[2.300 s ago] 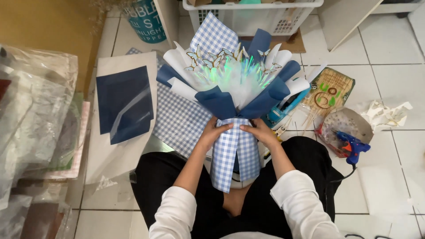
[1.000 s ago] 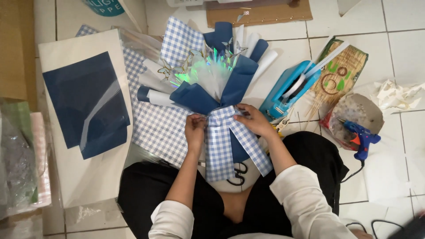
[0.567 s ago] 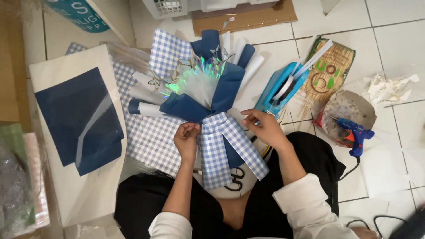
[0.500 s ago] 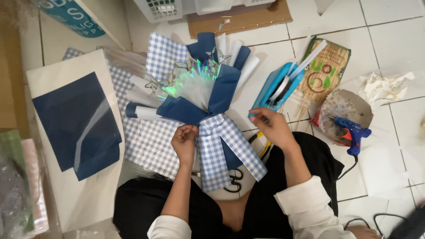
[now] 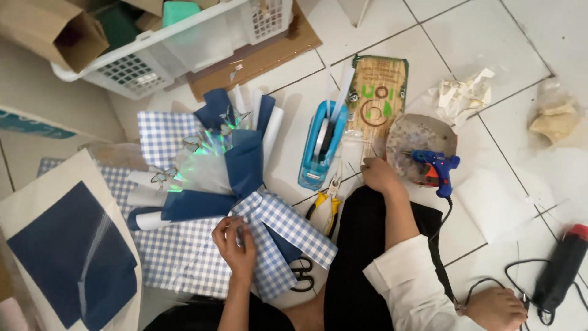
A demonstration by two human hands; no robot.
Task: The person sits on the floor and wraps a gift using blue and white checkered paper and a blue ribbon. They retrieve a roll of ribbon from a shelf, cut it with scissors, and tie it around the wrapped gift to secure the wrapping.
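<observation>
A wrapped bouquet of navy, white and blue-checked paper (image 5: 214, 178) lies on the tiled floor (image 5: 465, 49), stem end toward the person, top pointing up-left. The left hand (image 5: 236, 242) pinches its checked neck; the right hand (image 5: 378, 175) rests loosely curled on the floor near yellow-handled pliers (image 5: 327, 202).

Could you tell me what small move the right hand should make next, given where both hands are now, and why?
Probably close the right hand on a thin stick lying at its fingertips beside the blue tape dispenser. The left hand pinches the gingham wrap at the bouquet neck, so it seems occupied holding the gather, and the right hand is free and already there.
</observation>
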